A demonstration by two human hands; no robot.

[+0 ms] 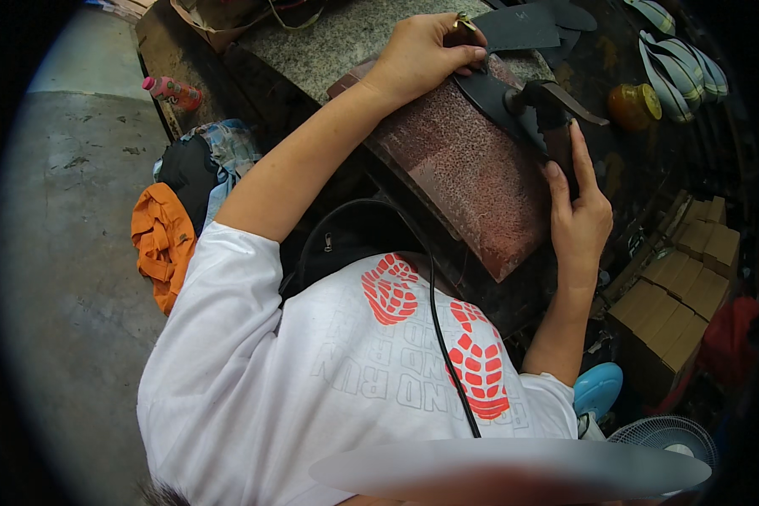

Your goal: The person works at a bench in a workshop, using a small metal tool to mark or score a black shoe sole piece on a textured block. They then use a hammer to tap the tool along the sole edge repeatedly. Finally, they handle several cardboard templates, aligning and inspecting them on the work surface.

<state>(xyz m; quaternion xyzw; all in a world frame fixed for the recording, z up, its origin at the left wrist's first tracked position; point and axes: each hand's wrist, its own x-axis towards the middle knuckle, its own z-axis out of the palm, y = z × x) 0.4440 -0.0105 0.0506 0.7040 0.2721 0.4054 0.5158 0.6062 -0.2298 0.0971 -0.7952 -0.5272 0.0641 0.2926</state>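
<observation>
A flat black piece (491, 98) is lying on a reddish slab (464, 164); the left hand (434, 55) is pinching its far end, the right hand (579, 207) is gripping a hammer (558, 139) above it, and a jar (634, 107) is sitting rightward.

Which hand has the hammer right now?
The right hand: its thumb and index finger lie along the hammer handle. The left hand is instead at the upper end of the black strip.
</observation>
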